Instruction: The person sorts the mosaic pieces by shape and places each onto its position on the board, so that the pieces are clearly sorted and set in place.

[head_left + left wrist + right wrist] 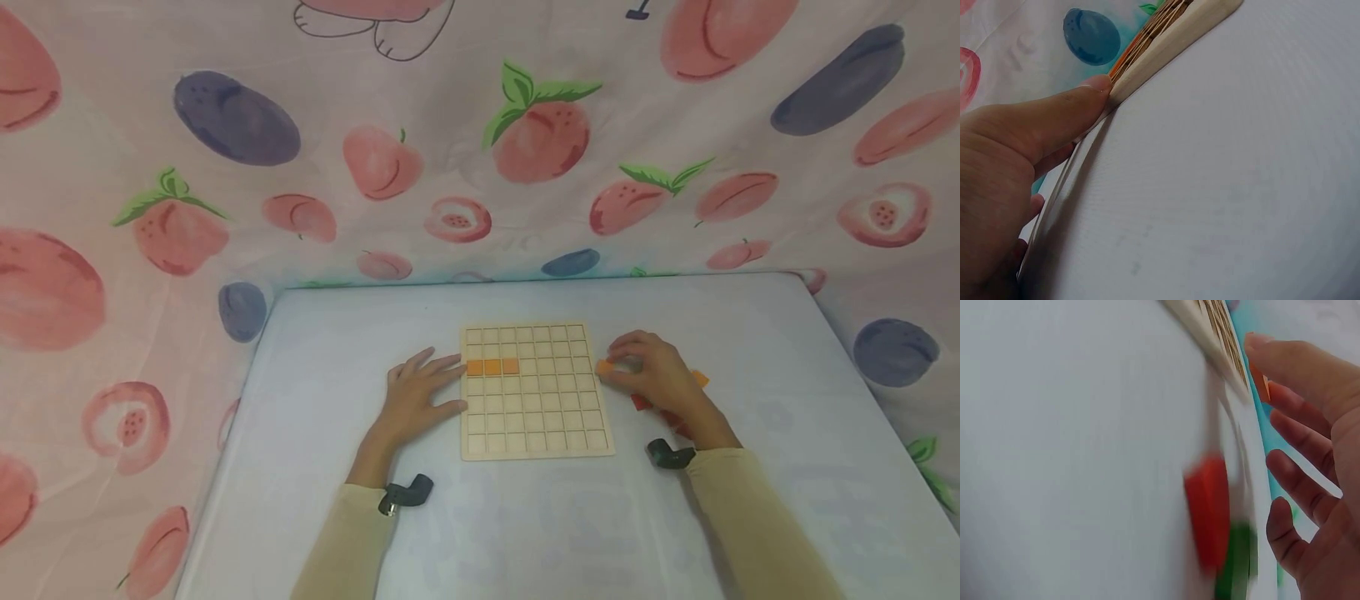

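Note:
A light wooden grid board [536, 421] lies on the white table, with three orange square tiles [492, 367] side by side in one row from its left edge. My left hand [414, 402] has its fingers spread, and fingertips touch the board's left edge. In the left wrist view the thumb [1063, 115] rests against the board's rim. Just off the board's right edge, my right hand [656, 372] pinches another orange tile [1260, 384] between thumb and index finger. The other fingers are loosely bent.
Under and beside the right hand lie red pieces [640, 402] and an orange piece [701, 378]. A green piece [1238, 559] appears, blurred, in the right wrist view. A fruit-patterned cloth [457, 108] rises behind the table's far edge. Each wrist wears a dark device [670, 454].

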A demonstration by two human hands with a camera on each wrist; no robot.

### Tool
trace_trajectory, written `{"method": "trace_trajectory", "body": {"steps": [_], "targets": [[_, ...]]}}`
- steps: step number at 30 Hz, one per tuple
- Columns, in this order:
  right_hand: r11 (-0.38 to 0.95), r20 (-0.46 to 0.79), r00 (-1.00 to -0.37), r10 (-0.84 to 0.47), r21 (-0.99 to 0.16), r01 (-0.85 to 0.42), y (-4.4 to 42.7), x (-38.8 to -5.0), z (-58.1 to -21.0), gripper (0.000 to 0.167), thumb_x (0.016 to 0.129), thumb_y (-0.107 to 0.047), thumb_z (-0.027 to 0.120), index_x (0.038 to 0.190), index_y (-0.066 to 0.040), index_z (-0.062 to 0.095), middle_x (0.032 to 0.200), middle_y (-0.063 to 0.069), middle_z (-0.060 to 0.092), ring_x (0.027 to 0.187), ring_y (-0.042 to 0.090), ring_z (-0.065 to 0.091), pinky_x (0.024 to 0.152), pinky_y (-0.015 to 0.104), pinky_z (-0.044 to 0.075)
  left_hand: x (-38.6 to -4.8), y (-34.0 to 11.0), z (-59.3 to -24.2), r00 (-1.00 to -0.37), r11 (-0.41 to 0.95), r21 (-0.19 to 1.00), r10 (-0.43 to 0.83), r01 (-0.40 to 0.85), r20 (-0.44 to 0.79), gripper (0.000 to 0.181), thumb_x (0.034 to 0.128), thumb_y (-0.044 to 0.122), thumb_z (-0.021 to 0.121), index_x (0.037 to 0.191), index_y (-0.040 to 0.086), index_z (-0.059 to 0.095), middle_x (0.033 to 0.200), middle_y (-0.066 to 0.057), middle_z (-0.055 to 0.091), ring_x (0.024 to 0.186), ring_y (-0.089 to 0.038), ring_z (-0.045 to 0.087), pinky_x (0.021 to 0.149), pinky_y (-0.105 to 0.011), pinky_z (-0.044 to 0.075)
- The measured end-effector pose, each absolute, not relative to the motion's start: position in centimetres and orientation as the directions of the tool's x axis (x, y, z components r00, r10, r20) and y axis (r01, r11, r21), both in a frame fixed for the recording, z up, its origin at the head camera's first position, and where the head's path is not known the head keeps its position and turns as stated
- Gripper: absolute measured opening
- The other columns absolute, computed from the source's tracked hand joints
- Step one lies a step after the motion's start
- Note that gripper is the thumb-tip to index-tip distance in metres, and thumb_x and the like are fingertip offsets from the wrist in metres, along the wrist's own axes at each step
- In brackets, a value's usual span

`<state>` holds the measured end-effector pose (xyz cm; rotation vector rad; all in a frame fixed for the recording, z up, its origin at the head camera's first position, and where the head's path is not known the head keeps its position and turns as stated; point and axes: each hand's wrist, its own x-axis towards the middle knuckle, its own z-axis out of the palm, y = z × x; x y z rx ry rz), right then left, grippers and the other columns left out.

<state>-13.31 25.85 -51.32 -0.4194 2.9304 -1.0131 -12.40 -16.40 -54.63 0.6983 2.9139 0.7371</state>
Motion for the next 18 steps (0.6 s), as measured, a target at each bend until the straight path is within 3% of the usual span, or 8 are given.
{"method": "trace_trajectory", "body": {"steps": [13,18], "targets": [[0.64,0.145,-0.907,-0.395,-0.666,-0.385,19.6,-15.1,-51.0,0.023,0.083,-0.025,0.087,0.097,-0.01,0.08,0.115,0.005,0.069,0.116,0.029,0.06,0.101,0.051,0.047,-12.4,-16.4,-54.6,-0.892,0.771,0.474,0.445,0.425,0.075,0.062,0.0915,0.059,0.067,0.146,0.031,0.057,0.157,0.01,0.05,0.155,-0.03,0.027,0.111,-0.059,0.025],[0.643,0.105,-0.906,-0.411,-0.671,-0.369,17.9,-15.5,-51.1,0.023,0.084,-0.026,0.085,0.098,-0.009,0.08,0.118,0.006,0.068,0.121,0.029,0.058,0.105,0.05,0.046,-12.3,-16.4,-54.6,-0.894,0.775,0.472,0.444,0.42,0.065,0.062,0.0917,0.059,0.066,0.147,0.031,0.056,0.157,0.01,0.049,0.155,-0.029,0.026,0.111,-0.059,0.025]]}}
